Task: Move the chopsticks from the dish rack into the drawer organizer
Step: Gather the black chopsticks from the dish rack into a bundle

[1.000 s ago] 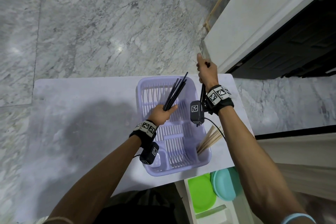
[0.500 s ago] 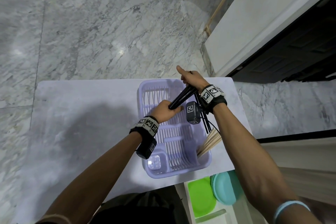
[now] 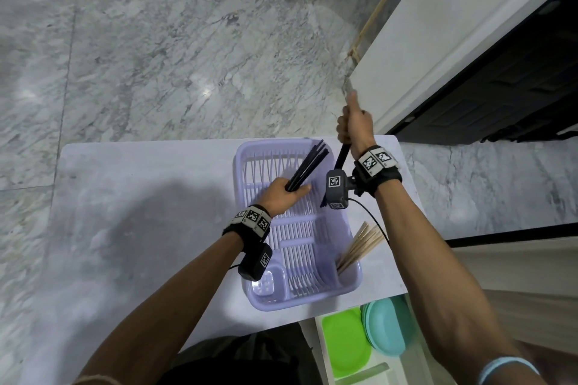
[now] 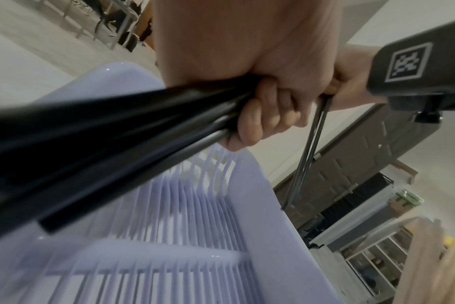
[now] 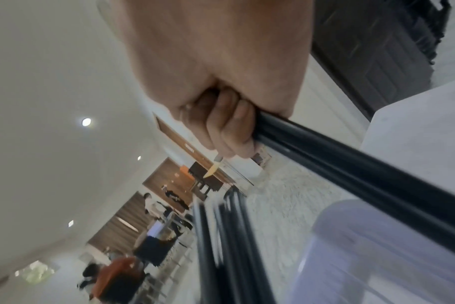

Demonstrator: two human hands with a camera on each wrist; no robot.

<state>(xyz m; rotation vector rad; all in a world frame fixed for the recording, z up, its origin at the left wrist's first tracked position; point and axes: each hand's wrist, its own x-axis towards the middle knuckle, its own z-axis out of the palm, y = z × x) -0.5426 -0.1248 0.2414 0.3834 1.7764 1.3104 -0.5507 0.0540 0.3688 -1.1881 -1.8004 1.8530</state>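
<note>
Both hands, left hand and right hand, each grip black chopsticks above the dish rack.

You look down on a pale desk standing on a grey-veined marble floor. To your right are a white wall and a dark door. Round ceiling lights glow overhead.
</note>
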